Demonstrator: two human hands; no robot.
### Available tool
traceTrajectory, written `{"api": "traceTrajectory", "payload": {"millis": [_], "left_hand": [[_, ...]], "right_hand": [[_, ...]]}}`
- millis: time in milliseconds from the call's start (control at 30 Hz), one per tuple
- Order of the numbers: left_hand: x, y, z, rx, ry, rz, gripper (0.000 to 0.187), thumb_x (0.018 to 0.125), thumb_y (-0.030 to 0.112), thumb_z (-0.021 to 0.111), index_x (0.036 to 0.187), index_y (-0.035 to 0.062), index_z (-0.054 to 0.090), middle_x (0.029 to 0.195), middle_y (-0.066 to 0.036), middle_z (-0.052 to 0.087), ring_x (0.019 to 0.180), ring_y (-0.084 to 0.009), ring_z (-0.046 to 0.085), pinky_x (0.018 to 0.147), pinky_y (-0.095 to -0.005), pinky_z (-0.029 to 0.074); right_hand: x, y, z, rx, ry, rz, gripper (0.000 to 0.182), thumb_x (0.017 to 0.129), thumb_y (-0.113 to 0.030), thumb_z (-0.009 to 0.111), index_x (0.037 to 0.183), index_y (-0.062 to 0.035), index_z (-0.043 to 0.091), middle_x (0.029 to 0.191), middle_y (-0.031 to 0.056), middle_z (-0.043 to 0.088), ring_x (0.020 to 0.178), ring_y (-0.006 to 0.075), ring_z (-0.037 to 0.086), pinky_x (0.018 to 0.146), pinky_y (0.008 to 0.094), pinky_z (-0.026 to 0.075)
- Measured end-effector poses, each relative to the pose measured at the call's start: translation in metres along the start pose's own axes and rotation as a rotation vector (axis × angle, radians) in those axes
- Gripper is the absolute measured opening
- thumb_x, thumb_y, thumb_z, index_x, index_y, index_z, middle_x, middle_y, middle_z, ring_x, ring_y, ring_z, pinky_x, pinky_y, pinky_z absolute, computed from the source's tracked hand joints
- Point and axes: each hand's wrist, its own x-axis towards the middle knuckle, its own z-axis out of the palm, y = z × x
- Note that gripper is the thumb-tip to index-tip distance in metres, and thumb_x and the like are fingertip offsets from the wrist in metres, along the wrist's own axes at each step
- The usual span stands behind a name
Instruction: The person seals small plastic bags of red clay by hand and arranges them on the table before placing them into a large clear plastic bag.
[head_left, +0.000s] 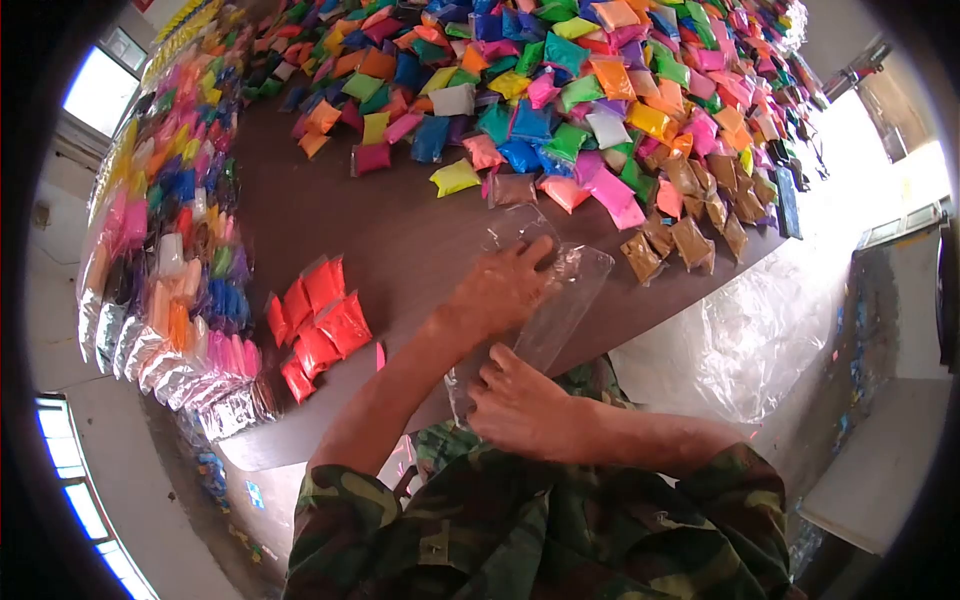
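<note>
A clear plastic bag (580, 290) lies at the near edge of the brown table, crumpled at its far end. My left hand (508, 285) is on the upper part of it, the fingers curled into the plastic. Closer to my body, my right hand (515, 405) is closed in a fist on the bag's lower end. Left of my left forearm lies a small group of red packets (322, 318). A brown-grey packet (512, 190) sits just beyond my left hand.
Many coloured packets (565, 140) are heaped across the far side of the table (400, 235). Several brown packets (692, 243) lie at the right edge. Filled clear bags (185, 250) line the left side. Clear plastic sheeting (745, 335) hangs at the right.
</note>
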Motion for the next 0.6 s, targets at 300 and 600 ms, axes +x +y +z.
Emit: {"api": "traceTrajectory", "payload": {"millis": [300,600], "left_hand": [[0.019,-0.007,-0.007,0.165,-0.051,-0.212,0.051,0.102,0.038,0.06,0.151,0.0226,0.054,0.12,-0.014,0.056,0.099,-0.0367,0.07,0.073,-0.0494,0.061],[-0.037,-0.02,-0.03,0.024,0.056,-0.169,0.053,0.099,0.031,0.069,0.149,0.0181,0.056,0.146,-0.014,0.056,0.126,-0.0371,0.06,0.103,-0.0495,0.053]], "right_hand": [[-0.012,0.013,0.007,0.016,0.175,0.056,0.024,0.076,-0.026,0.071,0.094,-0.0103,0.077,0.106,0.0093,0.07,0.103,0.0277,0.067,0.11,0.0519,0.037],[-0.035,0.076,0.016,0.387,0.882,0.657,0.034,0.09,-0.006,0.067,0.124,-0.005,0.069,0.134,0.0179,0.062,0.125,0.0404,0.059,0.102,0.0492,0.05]]}}
